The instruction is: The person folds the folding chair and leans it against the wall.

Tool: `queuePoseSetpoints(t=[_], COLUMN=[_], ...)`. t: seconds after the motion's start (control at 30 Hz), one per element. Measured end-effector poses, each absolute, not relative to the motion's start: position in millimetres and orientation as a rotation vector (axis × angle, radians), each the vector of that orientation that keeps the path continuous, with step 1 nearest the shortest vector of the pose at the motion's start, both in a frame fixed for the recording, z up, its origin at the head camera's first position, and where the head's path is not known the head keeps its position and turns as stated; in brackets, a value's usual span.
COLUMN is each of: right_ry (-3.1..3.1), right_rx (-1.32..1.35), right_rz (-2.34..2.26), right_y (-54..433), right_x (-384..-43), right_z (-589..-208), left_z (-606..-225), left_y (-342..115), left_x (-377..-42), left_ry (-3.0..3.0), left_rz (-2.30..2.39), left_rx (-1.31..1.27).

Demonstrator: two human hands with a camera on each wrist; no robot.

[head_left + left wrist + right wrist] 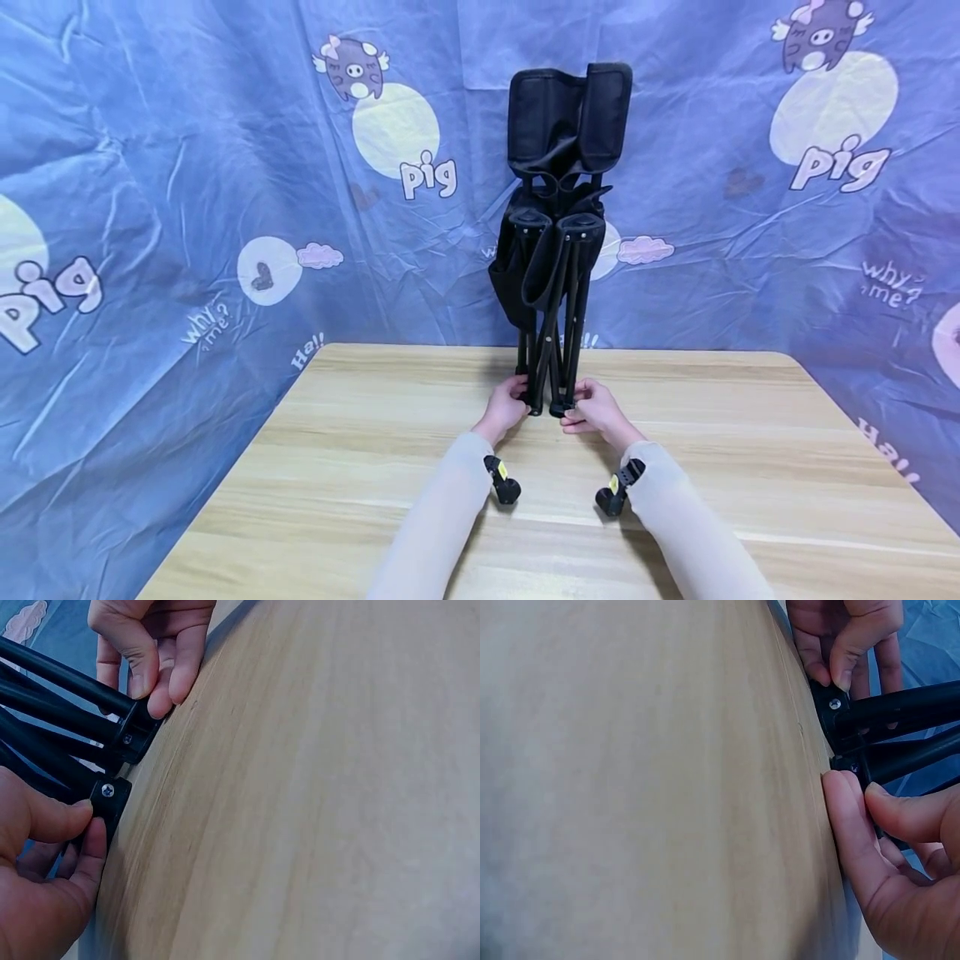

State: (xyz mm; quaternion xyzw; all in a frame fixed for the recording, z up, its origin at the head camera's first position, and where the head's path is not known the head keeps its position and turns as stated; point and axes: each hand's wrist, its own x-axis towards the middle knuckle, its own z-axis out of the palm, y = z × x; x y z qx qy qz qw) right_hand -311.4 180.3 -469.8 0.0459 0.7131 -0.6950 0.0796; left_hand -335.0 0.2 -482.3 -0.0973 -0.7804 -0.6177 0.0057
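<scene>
A folded black camping chair (531, 121) stands upright near the back of the table, its fabric bunched at the top and its crossed legs (550, 350) close together below. My left hand (506, 407) pinches the left foot (109, 792) of the frame between thumb and fingers. On the other side, my right hand (596, 410) pinches the right foot (849, 766) in the same way. Screw heads show on the black plastic feet in both wrist views. The two feet are close together at the tabletop. The chair's rear legs are partly hidden.
The light wood table (337, 467) extends around both arms. Behind it hangs a wrinkled blue cloth (420, 275) with pig prints, close to the chair's back. Each wrist wears a small black camera (507, 490) on a strap.
</scene>
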Motion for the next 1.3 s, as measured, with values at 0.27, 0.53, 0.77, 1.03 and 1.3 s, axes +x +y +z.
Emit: queuePoseSetpoints(t=[0.27,0.53,0.77,1.03,1.3], right_ry=[2.17,2.174,2.172,2.194,2.19], right_rx=[0.175,0.201,0.247,0.286,0.314], right_rz=[-2.09,-2.093,-2.105,-2.087,-2.132], right_y=[177,176,174,173,170], right_x=[-320,-328,-332,-336,-339], right_z=[-472,-474,-471,-471,-468], left_z=[-482,-483,-482,-480,-483], left_y=[3,6,10,13,16], left_x=[-339,-342,-345,-345,-343], left_ry=[-2.442,-2.433,-2.461,-2.414,-2.41], left_rz=[-1.848,-1.774,-1.732,-1.739,-1.723], left_rx=[-0.303,-0.294,-0.246,-0.193,-0.063])
